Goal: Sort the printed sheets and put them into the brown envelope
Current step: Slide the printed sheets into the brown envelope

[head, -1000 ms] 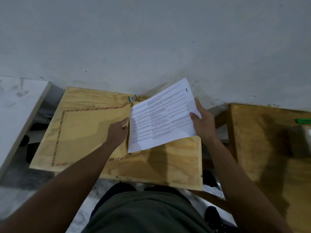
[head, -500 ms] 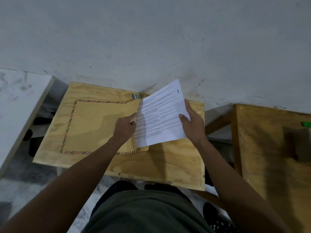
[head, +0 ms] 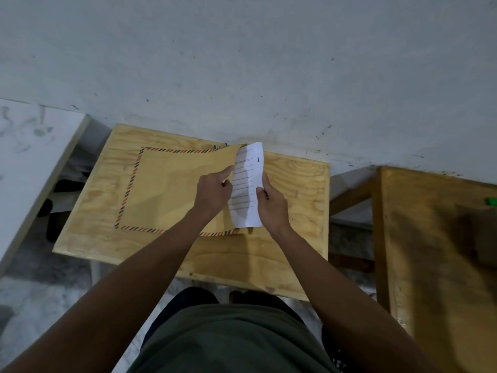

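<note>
A: Progress?

B: Mostly in. Sheets (head: 247,184) sliding into envelope (head: 172,189) mouth, only a narrow strip showing between the two hands. Judged well past halfway.

A: Left hand (head: 212,192)?

B: Just left of the strip, on the envelope's open edge. Fingers (head: 227,170) partly curled, pinching or lifting the upper flap to hold the mouth open. Exact grip hard to tell.

A: Right hand (head: 271,205)?

B: Just right of the strip. Fingers (head: 259,192) closed on the sheets' outer edge, thumb on top, pushing leftward by the look of it.

A: Envelope itself?

B: Flat on the table (head: 295,238), mouth toward the fingers, striped border around it.

A: Left to do?

B: Push the last strip inside, then release. No loose sheets visible elsewhere, so sorting probably finished. Flap closing not shown as needed.
</note>
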